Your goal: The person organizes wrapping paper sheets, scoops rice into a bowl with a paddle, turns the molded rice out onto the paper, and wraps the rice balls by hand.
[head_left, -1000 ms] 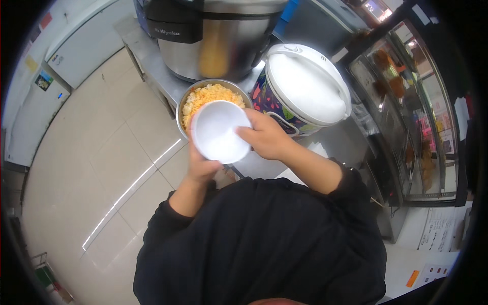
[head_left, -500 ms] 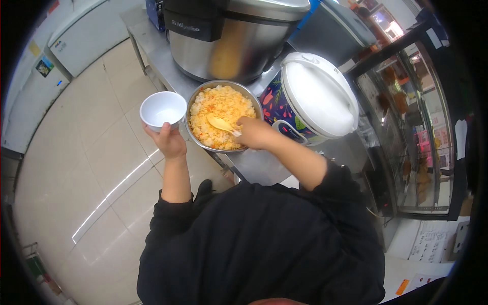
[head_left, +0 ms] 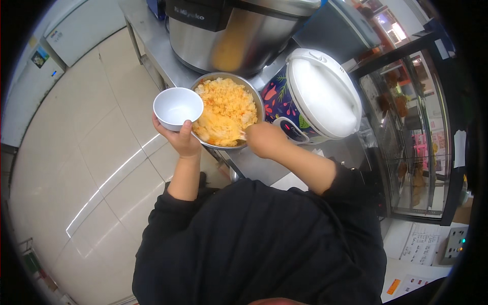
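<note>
At the left edge of the metal pan, the white bowl sits upright in the left hand, thumb and fingers clamped around its near side; the rice lies ahead, between both hands, the right hand curled tight on a spoon handle at the near rim

The bowl is white, the rice orange-yellow with whiter grains, the pan silver; the small cooker is navy with a red-and-green plant print, its lid white.
</note>
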Motion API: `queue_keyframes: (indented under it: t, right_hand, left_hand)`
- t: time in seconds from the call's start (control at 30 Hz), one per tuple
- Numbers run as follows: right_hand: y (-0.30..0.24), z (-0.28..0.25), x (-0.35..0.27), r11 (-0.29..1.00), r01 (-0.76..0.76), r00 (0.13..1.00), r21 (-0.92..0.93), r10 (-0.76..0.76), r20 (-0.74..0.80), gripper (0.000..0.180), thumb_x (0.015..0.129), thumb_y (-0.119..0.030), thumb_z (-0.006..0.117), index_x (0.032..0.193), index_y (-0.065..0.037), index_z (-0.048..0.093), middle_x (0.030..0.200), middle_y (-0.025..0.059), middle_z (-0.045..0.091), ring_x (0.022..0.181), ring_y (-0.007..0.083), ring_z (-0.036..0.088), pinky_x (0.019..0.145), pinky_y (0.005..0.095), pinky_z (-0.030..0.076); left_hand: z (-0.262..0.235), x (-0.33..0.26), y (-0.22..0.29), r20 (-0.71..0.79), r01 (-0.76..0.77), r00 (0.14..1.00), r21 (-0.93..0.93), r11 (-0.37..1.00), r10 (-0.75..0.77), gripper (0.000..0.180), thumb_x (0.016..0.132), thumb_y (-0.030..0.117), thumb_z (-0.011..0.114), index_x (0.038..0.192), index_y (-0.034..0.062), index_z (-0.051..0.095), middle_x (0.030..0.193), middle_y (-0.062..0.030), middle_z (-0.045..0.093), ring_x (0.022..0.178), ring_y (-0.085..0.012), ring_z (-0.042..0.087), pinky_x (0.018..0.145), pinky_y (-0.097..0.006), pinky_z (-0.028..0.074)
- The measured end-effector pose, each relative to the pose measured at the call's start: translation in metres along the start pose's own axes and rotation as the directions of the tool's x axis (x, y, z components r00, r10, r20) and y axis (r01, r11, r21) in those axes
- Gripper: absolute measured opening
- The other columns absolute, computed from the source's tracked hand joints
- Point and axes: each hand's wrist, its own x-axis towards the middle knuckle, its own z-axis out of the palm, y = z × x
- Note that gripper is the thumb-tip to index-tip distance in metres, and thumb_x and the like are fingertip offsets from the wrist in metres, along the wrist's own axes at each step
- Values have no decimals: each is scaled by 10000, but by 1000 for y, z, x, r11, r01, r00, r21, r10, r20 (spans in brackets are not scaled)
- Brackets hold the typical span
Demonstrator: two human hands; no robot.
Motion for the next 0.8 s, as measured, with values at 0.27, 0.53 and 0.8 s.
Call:
queue_keyframes:
  t: [0.27, 0.53, 0.8]
  right_hand:
    - [0, 17, 29, 855, -70, 997, 514, 48, 57, 273, 838, -237, 538, 832, 6, 660, 741, 207, 622, 687, 307, 618, 650, 391, 470]
    - [24, 19, 17, 685, -114, 974, 720, 221, -56, 287, 807, -289, 569, 875, -32, 680, 780, 192, 639, 727, 318, 621, 682, 385, 475]
    - [45, 7, 5, 726, 44, 921, 686, 236, -309, 263, 819, -240, 568, 877, -7, 677, 705, 151, 613, 654, 253, 603, 619, 368, 456]
  left_hand:
    - [-2, -4, -4, -40, -37, 998, -2, 999, 37, 839, 694, 193, 640, 1359, 48, 148, 1288, -151, 346, 1177, -285, 407, 994, -417, 359]
    - [2, 0, 7, -22, 30, 999, -11, 999, -30, 850, 703, 185, 662, 1360, 48, 141, 1291, -157, 337, 1172, -278, 409, 982, -405, 372]
    - [27, 29, 51, 289, 187, 868, 565, 804, -404, 844, 598, 161, 778, 1293, -20, 336, 1154, -186, 487, 1061, -251, 510, 849, -343, 463]
